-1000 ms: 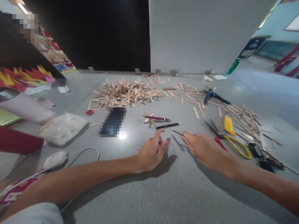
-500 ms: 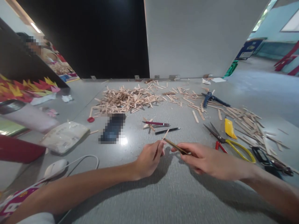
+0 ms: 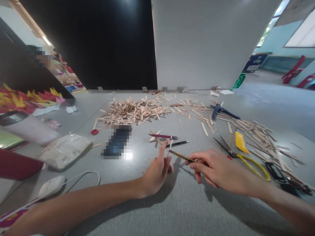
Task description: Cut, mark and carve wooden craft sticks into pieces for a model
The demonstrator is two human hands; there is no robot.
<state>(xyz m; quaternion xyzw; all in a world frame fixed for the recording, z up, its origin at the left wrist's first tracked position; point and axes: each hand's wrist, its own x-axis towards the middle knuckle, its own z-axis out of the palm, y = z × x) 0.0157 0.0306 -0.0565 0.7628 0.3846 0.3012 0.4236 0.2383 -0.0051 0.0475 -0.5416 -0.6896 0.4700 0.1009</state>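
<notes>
My left hand (image 3: 156, 173) pinches a short piece of wooden stick (image 3: 171, 145) upright, its index finger raised alongside. My right hand (image 3: 213, 168) is closed around a slim, dark, gold-edged tool (image 3: 181, 155), its kind hard to make out. The tool's tip meets or nearly meets the stick piece close to my left fingertips. Just beyond the hands lie a dark red pen (image 3: 163, 136), a black pen (image 3: 180, 143) and a few crossed stick pieces (image 3: 155, 138).
A heap of wooden stick pieces (image 3: 133, 109) lies at the back. To the right are blue-handled cutters (image 3: 223, 111), yellow-handled scissors (image 3: 236, 154), a yellow object (image 3: 241, 142) and more sticks (image 3: 261, 134). Leftward are a phone (image 3: 117, 142), plastic packet (image 3: 65, 150) and mouse (image 3: 52, 185).
My left index finger has lifted from its curled pinch and points up. The tool's tip has shifted slightly left and down, and my right fingers have loosened somewhat. The camera view has tilted slightly.
</notes>
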